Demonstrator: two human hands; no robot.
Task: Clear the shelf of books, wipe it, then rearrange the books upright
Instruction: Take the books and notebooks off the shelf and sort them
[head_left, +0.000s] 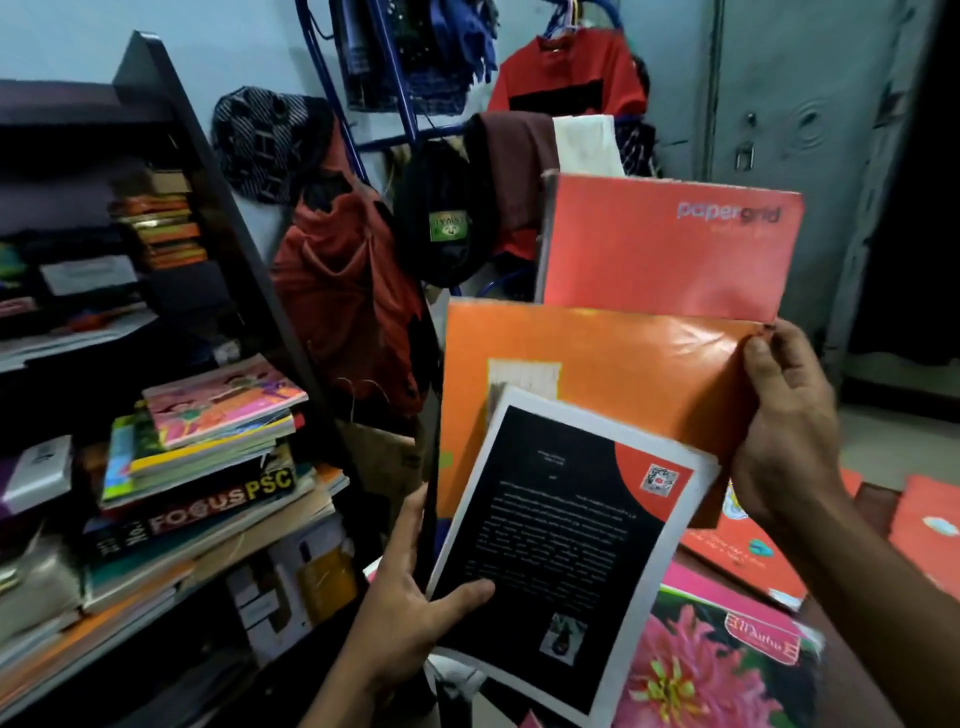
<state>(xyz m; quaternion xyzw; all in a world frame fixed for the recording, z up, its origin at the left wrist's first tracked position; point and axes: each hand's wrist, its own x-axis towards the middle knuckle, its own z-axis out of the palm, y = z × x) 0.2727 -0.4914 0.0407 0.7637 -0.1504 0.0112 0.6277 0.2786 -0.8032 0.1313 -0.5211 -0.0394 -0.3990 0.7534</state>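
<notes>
shelf (291, 291) w/ book stacks (208, 457), both hands (410, 618) hold notebooks (597, 374)

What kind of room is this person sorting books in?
Most likely a bedroom or small living room at home. Clothes hang on a blue rack against the wall, a dark shelf is crammed with stacked books, and a grey metal cupboard stands behind.

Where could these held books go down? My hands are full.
Little bare room shows. The dark shelf is crowded with flat stacks like the black FOCUS PSC book. At right, the pink flower-cover notebook and red notebooks overlap. Only a dark brown strip between red covers shows bare.
</notes>
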